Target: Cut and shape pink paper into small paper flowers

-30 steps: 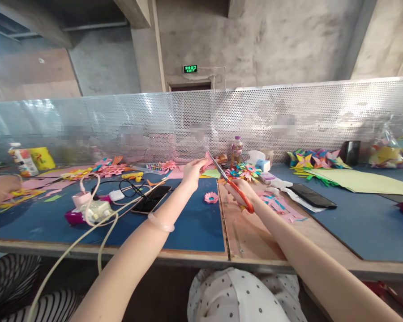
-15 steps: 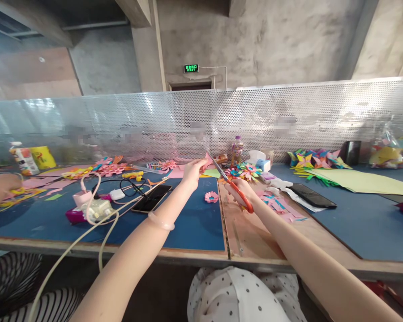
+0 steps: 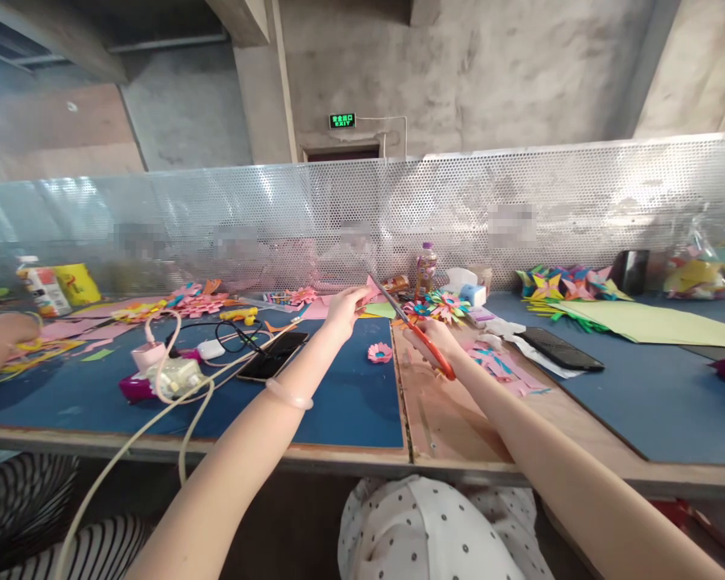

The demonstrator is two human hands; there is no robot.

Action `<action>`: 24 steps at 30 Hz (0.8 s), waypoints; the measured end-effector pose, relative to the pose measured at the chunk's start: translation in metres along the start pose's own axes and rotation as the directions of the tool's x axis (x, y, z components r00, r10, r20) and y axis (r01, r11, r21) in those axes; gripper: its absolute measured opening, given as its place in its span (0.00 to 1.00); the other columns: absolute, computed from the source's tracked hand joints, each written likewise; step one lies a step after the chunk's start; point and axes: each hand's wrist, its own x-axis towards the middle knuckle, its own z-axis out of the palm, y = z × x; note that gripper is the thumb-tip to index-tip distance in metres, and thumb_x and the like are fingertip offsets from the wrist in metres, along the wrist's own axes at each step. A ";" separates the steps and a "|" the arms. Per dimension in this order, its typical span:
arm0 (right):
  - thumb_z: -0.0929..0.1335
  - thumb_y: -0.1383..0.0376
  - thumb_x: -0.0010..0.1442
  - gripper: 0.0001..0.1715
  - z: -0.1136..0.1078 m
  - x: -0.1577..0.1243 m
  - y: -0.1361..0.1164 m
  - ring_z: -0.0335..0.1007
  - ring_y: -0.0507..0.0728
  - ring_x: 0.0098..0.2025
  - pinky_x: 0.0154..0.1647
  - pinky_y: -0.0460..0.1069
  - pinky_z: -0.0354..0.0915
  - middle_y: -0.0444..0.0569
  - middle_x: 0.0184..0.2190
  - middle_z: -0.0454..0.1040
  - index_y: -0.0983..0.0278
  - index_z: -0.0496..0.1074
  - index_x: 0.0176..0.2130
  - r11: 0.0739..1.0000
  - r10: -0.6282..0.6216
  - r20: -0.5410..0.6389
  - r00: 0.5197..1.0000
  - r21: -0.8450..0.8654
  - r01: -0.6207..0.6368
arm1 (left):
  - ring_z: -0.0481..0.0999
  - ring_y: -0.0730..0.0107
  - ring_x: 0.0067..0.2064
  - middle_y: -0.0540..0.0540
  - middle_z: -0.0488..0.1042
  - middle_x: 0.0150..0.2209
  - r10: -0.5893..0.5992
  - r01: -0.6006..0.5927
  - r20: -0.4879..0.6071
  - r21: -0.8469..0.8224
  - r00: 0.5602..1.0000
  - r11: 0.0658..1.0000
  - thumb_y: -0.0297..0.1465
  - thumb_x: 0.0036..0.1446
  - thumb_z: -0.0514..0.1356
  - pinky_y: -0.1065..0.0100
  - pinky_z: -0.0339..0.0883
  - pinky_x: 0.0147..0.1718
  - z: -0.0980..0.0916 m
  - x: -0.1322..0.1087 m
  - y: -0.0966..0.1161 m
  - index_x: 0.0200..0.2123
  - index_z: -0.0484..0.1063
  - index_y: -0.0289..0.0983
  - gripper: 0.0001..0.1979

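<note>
My left hand [image 3: 343, 310] pinches a small piece of pink paper [image 3: 371, 283] above the far middle of the table. Fingers of my right hand [image 3: 433, 334] are wrapped round the orange handles of a pair of scissors [image 3: 433, 350]. The scissor blades point up and left, their tips close beside the pink paper; whether they touch it I cannot tell. Below my hands a pink paper flower [image 3: 380, 353] lies on the blue mat [image 3: 344, 403]. Multicoloured paper flowers [image 3: 450, 306] sit just behind my right hand.
Left of my arm lie a phone [image 3: 275, 356], tangled cables and a charger block [image 3: 178, 374]. Pink paper scraps [image 3: 499, 366] and another phone [image 3: 561, 349] are on the right. A bottle [image 3: 425, 270] stands before the perforated metal partition [image 3: 302, 201]. Another person's arm [image 3: 3, 342] reaches in at far left.
The view has shifted very slightly. Both hands stay in nearly the same place, still holding the paper and the scissors.
</note>
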 end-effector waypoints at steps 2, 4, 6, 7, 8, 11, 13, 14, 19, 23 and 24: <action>0.59 0.57 0.49 0.19 0.003 0.003 0.003 0.49 0.48 0.18 0.18 0.45 0.47 0.41 0.13 0.53 0.64 0.54 0.14 0.999 -0.010 -0.033 0.999 -0.036 0.009 | 0.67 0.79 0.24 0.47 0.74 0.27 -0.003 0.003 0.005 0.000 1.000 1.000 0.29 0.38 0.65 0.75 0.56 0.21 -0.002 0.002 0.000 0.26 0.74 0.34 0.07; 0.60 0.57 0.49 0.19 0.005 0.004 0.005 0.50 0.49 0.19 0.19 0.45 0.48 0.41 0.13 0.54 0.64 0.55 0.14 0.998 -0.006 -0.077 0.997 -0.063 0.002 | 0.67 0.79 0.24 0.47 0.74 0.27 -0.010 0.010 0.024 -0.002 1.000 1.000 0.29 0.38 0.66 0.75 0.56 0.21 -0.004 0.003 -0.001 0.27 0.74 0.35 0.09; 0.61 0.56 0.49 0.19 0.007 0.005 0.006 0.52 0.49 0.19 0.21 0.45 0.49 0.42 0.13 0.56 0.64 0.58 0.16 0.998 0.011 -0.114 0.993 -0.054 -0.018 | 0.68 0.78 0.24 0.48 0.74 0.26 -0.025 0.025 0.036 -0.008 0.999 1.000 0.28 0.37 0.67 0.74 0.58 0.22 -0.004 0.002 -0.002 0.29 0.73 0.36 0.11; 0.61 0.55 0.50 0.19 0.007 0.005 0.006 0.53 0.50 0.20 0.21 0.45 0.50 0.42 0.13 0.58 0.64 0.59 0.17 0.999 0.021 -0.129 0.991 -0.033 -0.026 | 0.69 0.78 0.24 0.49 0.73 0.25 -0.037 0.037 0.037 -0.010 0.999 0.999 0.28 0.36 0.67 0.74 0.58 0.23 -0.003 0.001 -0.003 0.30 0.73 0.36 0.12; 0.61 0.54 0.50 0.19 0.008 0.004 0.005 0.53 0.50 0.20 0.21 0.45 0.50 0.42 0.14 0.59 0.65 0.60 0.18 1.000 0.030 -0.145 0.989 -0.005 -0.031 | 0.69 0.77 0.25 0.49 0.73 0.25 -0.052 0.052 0.038 -0.010 0.998 0.999 0.27 0.36 0.67 0.74 0.59 0.24 -0.001 -0.002 -0.003 0.30 0.73 0.36 0.13; 0.62 0.50 0.51 0.22 0.011 0.002 0.002 0.54 0.50 0.20 0.20 0.44 0.51 0.42 0.15 0.59 0.65 0.61 0.19 0.994 0.048 -0.232 0.971 0.104 -0.024 | 0.71 0.75 0.27 0.47 0.73 0.26 -0.109 0.107 0.084 0.022 0.990 0.994 0.27 0.38 0.66 0.72 0.61 0.26 0.011 -0.014 -0.006 0.29 0.72 0.35 0.10; 0.63 0.49 0.51 0.23 0.013 0.002 -0.001 0.54 0.49 0.19 0.20 0.44 0.52 0.41 0.15 0.59 0.65 0.61 0.21 0.979 0.062 -0.288 0.956 0.201 -0.003 | 0.71 0.73 0.29 0.46 0.73 0.29 -0.132 0.122 0.150 0.069 0.980 0.990 0.28 0.40 0.65 0.70 0.63 0.28 0.020 -0.022 -0.009 0.29 0.72 0.35 0.09; 0.63 0.48 0.51 0.22 0.013 0.002 -0.002 0.54 0.49 0.19 0.19 0.44 0.52 0.41 0.15 0.59 0.64 0.61 0.22 0.965 0.073 -0.300 0.951 0.262 0.008 | 0.71 0.73 0.29 0.47 0.73 0.28 -0.125 0.111 0.173 0.086 0.977 0.990 0.27 0.40 0.65 0.70 0.63 0.29 0.024 -0.026 -0.012 0.29 0.72 0.35 0.09; 0.64 0.49 0.51 0.20 0.014 0.002 -0.002 0.54 0.48 0.13 0.12 0.43 0.52 0.38 0.13 0.57 0.63 0.60 0.26 0.830 0.181 -0.235 0.955 0.557 -0.021 | 0.71 0.73 0.29 0.48 0.72 0.27 -0.041 0.016 0.261 0.098 0.964 0.995 0.29 0.39 0.66 0.70 0.63 0.30 0.032 -0.031 -0.026 0.27 0.72 0.36 0.09; 0.65 0.51 0.50 0.20 0.012 0.003 0.000 0.55 0.49 0.11 0.10 0.43 0.53 0.39 0.12 0.58 0.63 0.58 0.22 0.777 0.219 -0.188 0.957 0.628 -0.055 | 0.72 0.70 0.33 0.47 0.73 0.29 -0.052 0.024 0.226 0.125 0.973 0.992 0.32 0.39 0.66 0.68 0.64 0.32 0.029 -0.029 -0.032 0.28 0.72 0.36 0.10; 0.65 0.51 0.50 0.20 0.011 0.003 0.000 0.55 0.48 0.11 0.10 0.43 0.54 0.39 0.11 0.58 0.63 0.58 0.22 0.774 0.222 -0.182 0.958 0.630 -0.060 | 0.72 0.69 0.33 0.47 0.73 0.29 -0.052 0.023 0.217 0.135 0.975 0.991 0.32 0.39 0.66 0.68 0.64 0.32 0.029 -0.029 -0.032 0.28 0.72 0.36 0.10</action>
